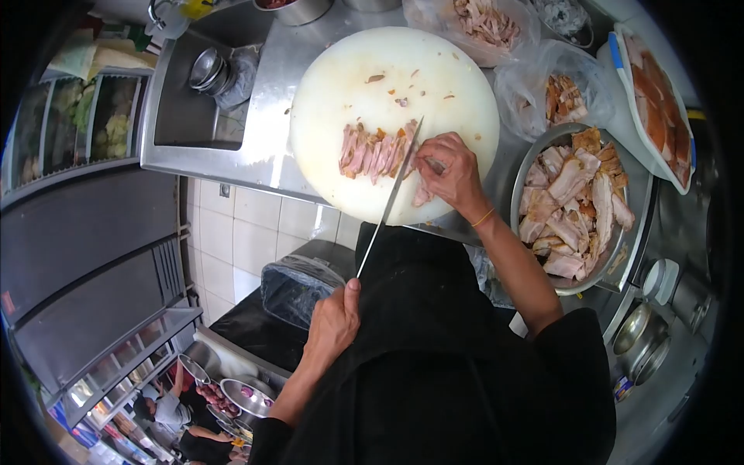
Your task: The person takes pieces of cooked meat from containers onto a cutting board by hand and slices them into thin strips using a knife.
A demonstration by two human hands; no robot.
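Observation:
My left hand (332, 319) is closed round the handle of a long knife (389, 203). The blade points up and away, crossing the near part of a round white cutting board (333, 85). Left of the blade, a row of sliced meat (372, 155) lies on the board. My right hand (449, 172), with a yellow band at its wrist, has its fingers bent and pressed together on meat just right of the blade. A small pale piece of meat (422, 195) shows below its fingers. Small scraps lie at the far part of the board.
A metal bowl of meat pieces (570, 201) stands right of the board. Beyond it are plastic bags (527, 85) with cut meat and a white tray (624, 70) of meat. A sink (186, 116) is at the left. Another person (167, 411) is at the lower left.

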